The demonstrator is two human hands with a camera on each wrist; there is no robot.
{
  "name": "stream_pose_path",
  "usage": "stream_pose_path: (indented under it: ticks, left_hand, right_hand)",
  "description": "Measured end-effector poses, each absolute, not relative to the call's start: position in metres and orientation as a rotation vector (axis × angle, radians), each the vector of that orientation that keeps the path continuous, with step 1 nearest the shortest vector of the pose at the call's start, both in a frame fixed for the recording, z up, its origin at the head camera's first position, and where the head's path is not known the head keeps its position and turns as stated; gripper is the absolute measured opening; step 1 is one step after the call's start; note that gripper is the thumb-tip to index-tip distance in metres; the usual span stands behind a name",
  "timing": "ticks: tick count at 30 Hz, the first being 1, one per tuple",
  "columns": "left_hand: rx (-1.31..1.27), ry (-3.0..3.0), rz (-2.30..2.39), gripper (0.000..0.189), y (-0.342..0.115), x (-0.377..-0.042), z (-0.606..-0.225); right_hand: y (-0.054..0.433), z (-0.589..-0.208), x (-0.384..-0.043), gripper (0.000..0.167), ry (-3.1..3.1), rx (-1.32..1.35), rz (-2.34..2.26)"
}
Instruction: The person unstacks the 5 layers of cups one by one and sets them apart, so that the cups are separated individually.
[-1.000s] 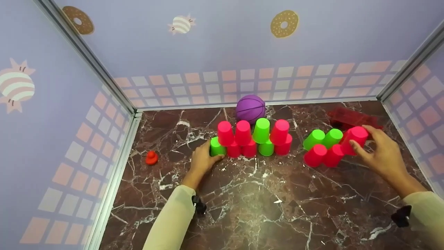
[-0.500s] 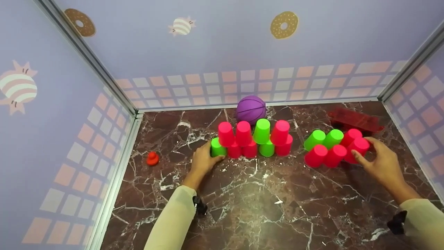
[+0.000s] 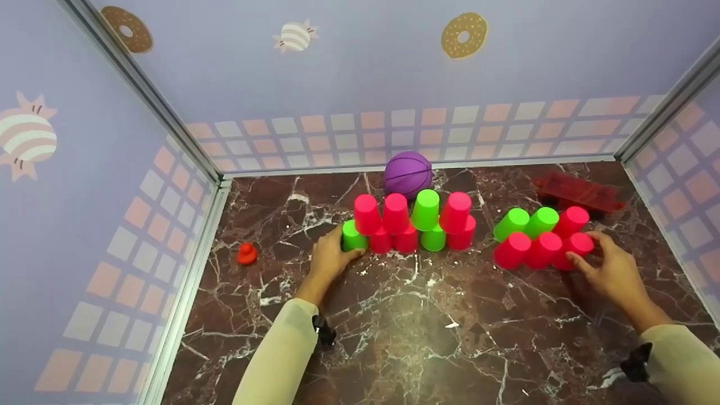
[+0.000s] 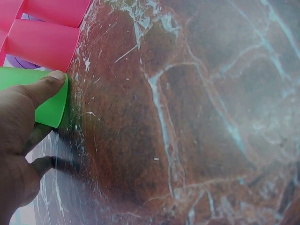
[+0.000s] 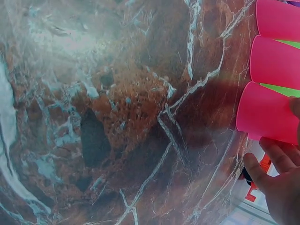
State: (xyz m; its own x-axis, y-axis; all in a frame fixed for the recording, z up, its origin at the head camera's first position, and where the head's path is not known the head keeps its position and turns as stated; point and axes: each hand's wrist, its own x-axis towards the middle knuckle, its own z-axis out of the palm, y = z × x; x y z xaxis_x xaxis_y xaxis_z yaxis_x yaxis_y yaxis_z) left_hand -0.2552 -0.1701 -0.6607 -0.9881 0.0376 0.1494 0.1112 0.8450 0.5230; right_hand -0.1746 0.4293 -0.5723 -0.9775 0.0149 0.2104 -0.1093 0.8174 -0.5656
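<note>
At the left end of a two-level cup wall, my left hand (image 3: 329, 256) holds an upside-down green cup (image 3: 354, 236). The thumb (image 4: 49, 84) lies along its side in the left wrist view. Four cups, pink and green, form the upper level, among them a green one (image 3: 426, 210). On the right stands a cluster of upturned cups in two rows: green and pink behind, pink in front. My right hand (image 3: 616, 273) holds the front row's rightmost pink cup (image 3: 574, 248) between thumb and fingers. That cup (image 5: 265, 112) stands beside another pink cup (image 5: 276, 63) in the right wrist view.
A purple ball (image 3: 408, 173) sits behind the cup wall. Behind the right cluster lies a translucent red toy (image 3: 579, 192) with dark round parts. A small orange-red rubber duck (image 3: 246, 254) is at the left. Patterned panels (image 3: 349, 84) enclose the marbled tabletop (image 3: 416, 337).
My right hand has brought the pink cup forward and down to the front row's right end, leaving another pink cup visible behind it. My left hand stays on the green cup.
</note>
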Motion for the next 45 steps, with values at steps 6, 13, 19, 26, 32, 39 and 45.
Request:
stream_pose_path:
  ticks: [6,13,19,26,32,39,45]
  left_hand:
    - [-0.121,-2.889,-0.837,0.078,-0.171,-0.255,-0.661]
    - [-0.097,-2.91,-0.835,0.077,-0.171,-0.255,-0.659]
    - [-0.072,-2.92,-0.831,0.077,-0.174,-0.253,-0.658]
    - [-0.058,-2.946,-0.826,0.081,-0.172,-0.258,-0.657]
    - [-0.054,-2.94,-0.828,0.081,-0.171,-0.257,-0.656]
    - [-0.07,-2.915,-0.838,0.077,-0.17,-0.256,-0.659]
    - [-0.064,-2.905,-0.89,0.075,-0.168,-0.252,-0.656]
  right_hand:
    - [0.427,-0.569,-0.174,0.07,-2.81,0.055,0.882]
    - [0.414,-0.546,-0.183,0.068,-2.7,0.037,0.922]
    - [0.372,-0.523,-0.202,0.071,-2.622,0.183,0.926]
    - [0.311,-0.504,-0.226,0.074,-2.592,0.377,0.985]
    - [0.262,-0.49,-0.244,0.077,-2.637,0.518,0.983]
    - [0.229,-0.486,-0.251,0.078,-2.721,0.637,0.971]
    - [0.223,-0.494,-0.252,0.076,-2.73,0.603,0.971]
